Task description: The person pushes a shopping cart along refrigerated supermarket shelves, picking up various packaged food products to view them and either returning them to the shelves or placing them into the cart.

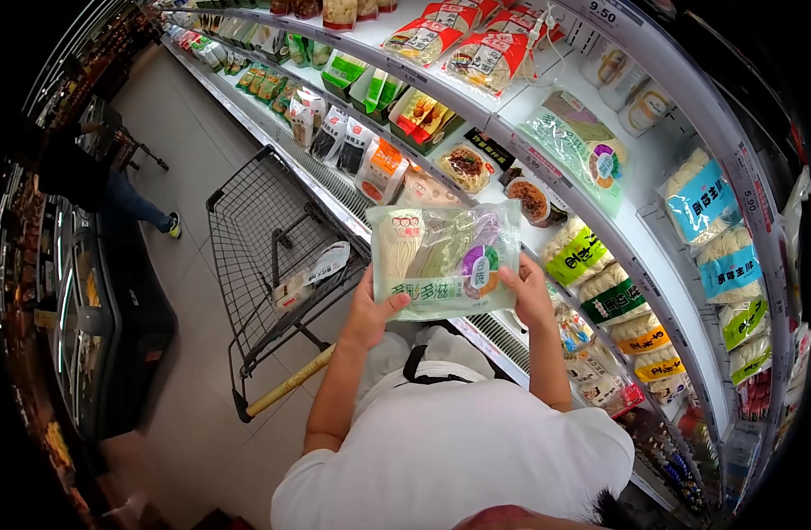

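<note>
Both my hands hold up a clear, pale green package of noodles, with white, green and purple bundles showing through the film. My left hand grips its left lower corner, thumb across the front. On the right edge, my right hand pinches the package with the thumb on the front. A similar green-printed noodle package lies on the shelf ahead to the right. Behind the held package, part of the lower shelf's goods is hidden.
A wire shopping cart with a yellow handle stands at my left, holding a white plastic-wrapped package. Refrigerated shelves with bagged noodles curve along the right. Another person is beside a black freezer case at far left.
</note>
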A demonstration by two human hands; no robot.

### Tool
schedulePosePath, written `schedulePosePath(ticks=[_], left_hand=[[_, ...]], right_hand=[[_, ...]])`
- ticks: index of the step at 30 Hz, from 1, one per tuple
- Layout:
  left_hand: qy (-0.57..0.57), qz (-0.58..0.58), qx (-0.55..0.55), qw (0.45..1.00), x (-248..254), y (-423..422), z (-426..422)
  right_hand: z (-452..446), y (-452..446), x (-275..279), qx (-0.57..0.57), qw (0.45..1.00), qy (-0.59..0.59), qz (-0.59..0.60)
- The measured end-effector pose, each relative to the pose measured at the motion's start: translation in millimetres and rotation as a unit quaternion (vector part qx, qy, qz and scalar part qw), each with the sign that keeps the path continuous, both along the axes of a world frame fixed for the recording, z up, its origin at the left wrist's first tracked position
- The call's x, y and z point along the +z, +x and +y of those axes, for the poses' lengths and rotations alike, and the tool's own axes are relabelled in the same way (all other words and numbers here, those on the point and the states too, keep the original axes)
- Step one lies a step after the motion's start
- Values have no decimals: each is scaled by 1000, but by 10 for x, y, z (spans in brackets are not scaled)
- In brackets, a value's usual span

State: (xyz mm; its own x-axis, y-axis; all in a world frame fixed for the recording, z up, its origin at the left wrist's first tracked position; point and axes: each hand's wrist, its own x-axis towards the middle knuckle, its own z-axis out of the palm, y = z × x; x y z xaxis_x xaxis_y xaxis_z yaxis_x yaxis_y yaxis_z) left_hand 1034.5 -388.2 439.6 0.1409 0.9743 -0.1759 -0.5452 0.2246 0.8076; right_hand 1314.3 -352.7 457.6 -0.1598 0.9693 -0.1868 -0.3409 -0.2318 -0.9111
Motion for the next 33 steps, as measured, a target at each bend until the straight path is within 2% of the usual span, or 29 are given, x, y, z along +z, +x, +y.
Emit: schedulePosePath(ticks=[2,9,14,17,20,23,25,26,30,33], left_hand=[[4,6,15,1000,-8,-109,-101],[-2,8,97,995,-49,-727,-536],[-29,8,141,990,-127,-1373,-842],[-67,-25,129,989,-169,-1756,-995],[-89,77,165,979,-422,-1993,-1124],[-101,76,204,971,-547,-2223,-1297],[-110,75,229,964,-574,-2313,-1421],[-116,109,254,954,-623,-2353,-1477],[-143,150,324,923,-721,-2478,-1621],[-151,165,360,906,-730,-2565,-1677]], right_hand=[[89,-93,-86,74,995,-61,-42],[197,-961,-86,145,981,-118,-57],[76,-1768,-46,159,977,-83,-116],[63,-2182,-131,201,972,-77,-98],[156,-2499,-273,196,970,-85,-118],[317,-2747,-269,193,968,-73,-145],[418,-2927,-196,169,962,-106,-188],[454,-3027,-218,166,966,-94,-176],[830,-3374,-842,176,974,-57,-132],[1132,-3746,-1441,171,974,-80,-123]])
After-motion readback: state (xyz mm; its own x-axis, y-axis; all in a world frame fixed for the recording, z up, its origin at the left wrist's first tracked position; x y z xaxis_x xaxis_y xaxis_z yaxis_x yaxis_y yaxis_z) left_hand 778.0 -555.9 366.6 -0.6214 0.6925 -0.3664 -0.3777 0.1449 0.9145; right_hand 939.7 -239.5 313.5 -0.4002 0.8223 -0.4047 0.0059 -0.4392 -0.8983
